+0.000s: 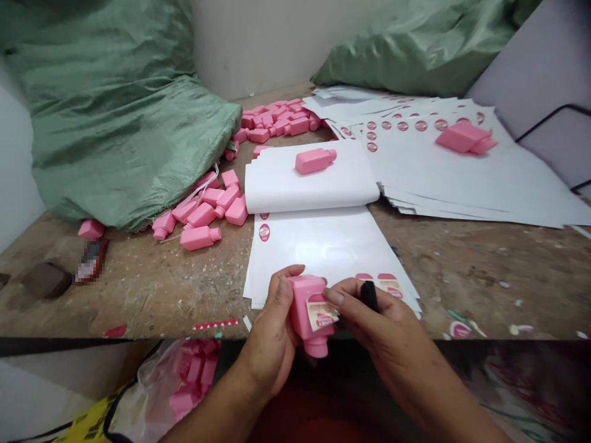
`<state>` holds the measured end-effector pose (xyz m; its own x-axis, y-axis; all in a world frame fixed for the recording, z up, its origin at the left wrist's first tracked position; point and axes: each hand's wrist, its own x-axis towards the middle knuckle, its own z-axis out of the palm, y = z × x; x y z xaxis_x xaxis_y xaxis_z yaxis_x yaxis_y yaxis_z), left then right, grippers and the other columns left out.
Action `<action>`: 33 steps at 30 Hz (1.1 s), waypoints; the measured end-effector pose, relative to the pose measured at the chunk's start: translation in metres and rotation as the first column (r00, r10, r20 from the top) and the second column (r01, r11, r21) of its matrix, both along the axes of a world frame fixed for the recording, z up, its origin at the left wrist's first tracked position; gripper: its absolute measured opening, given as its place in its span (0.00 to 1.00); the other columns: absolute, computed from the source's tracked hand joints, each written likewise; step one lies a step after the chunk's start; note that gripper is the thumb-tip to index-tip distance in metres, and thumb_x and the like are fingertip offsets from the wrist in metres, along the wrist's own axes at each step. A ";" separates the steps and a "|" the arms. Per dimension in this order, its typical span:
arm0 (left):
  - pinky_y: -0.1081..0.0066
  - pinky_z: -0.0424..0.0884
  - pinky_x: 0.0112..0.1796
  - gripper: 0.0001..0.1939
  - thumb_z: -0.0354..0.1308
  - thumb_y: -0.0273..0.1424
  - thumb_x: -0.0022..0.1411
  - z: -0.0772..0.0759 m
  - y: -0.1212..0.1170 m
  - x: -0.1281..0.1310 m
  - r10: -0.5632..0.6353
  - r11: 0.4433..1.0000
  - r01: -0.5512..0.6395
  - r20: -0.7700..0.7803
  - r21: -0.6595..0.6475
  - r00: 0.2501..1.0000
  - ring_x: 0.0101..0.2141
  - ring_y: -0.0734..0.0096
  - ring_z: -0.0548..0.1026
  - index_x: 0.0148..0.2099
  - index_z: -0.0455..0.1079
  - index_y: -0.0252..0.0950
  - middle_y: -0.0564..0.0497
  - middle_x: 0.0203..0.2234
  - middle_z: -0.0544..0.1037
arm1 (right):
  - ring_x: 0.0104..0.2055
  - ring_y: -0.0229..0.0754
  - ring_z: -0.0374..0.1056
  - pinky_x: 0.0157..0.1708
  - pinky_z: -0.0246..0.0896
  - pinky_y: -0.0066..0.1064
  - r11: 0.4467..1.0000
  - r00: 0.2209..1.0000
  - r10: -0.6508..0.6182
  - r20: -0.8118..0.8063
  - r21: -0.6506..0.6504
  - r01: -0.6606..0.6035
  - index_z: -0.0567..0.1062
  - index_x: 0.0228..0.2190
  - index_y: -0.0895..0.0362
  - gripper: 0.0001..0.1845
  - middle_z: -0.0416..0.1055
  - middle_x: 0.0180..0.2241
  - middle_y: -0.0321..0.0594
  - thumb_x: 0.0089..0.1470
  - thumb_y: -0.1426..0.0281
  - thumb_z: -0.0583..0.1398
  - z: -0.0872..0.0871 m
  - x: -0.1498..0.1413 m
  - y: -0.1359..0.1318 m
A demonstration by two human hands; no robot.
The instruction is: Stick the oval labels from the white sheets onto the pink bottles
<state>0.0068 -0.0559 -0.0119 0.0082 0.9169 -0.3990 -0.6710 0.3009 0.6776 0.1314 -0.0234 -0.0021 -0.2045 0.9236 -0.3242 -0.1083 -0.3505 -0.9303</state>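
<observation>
The light is soft. It makes white, cloudy shiny spots on the paper sheet (pixel 318 264) just in front of the folded paper (pixel 311 187). I cannot tell where the lamp or window is. To the left of the folded paper, the green bag (pixel 115 135) has a soft shine. Far in front of it, below the table (pixel 152 295), it is very dark. Tiny print on the label (pixel 322 315) looks fuzzy. Big blocky squares hide part of a small red thing (pixel 95 258), left of the folded paper.
</observation>
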 end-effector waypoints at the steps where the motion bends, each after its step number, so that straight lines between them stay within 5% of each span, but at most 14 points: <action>1: 0.60 0.67 0.51 0.19 0.50 0.46 0.68 -0.001 0.000 0.000 -0.003 1.000 0.003 -0.008 0.015 1.000 0.47 0.61 0.75 0.53 0.63 0.39 0.45 0.44 0.77 | 0.22 0.35 0.52 0.23 0.53 0.29 1.000 1.000 -0.007 -0.008 -0.004 0.006 0.68 0.18 0.55 0.21 0.57 0.19 0.31 0.45 0.54 0.67 -0.001 -0.001 0.000; 28: 0.62 0.66 0.50 0.21 0.52 0.47 0.66 -0.005 -0.001 -0.006 -0.038 0.997 0.042 -0.071 0.061 0.997 0.48 0.62 0.74 0.54 0.62 0.40 0.45 0.46 0.76 | 0.23 0.36 0.53 0.26 0.52 0.30 0.998 0.995 0.002 0.100 0.058 -0.008 0.69 0.18 0.55 0.20 0.58 0.19 0.31 0.47 0.53 0.65 -0.006 -0.002 0.000; 33: 0.66 0.65 0.49 0.24 0.62 0.35 0.60 -0.004 -0.003 -0.010 -0.104 0.993 0.108 -0.076 0.050 0.992 0.47 0.65 0.73 0.57 0.61 0.42 0.49 0.46 0.75 | 0.25 0.38 0.57 0.28 0.54 0.31 0.998 0.994 0.022 0.110 0.054 -0.028 0.69 0.20 0.55 0.20 0.62 0.20 0.33 0.48 0.53 0.64 -0.005 0.000 0.001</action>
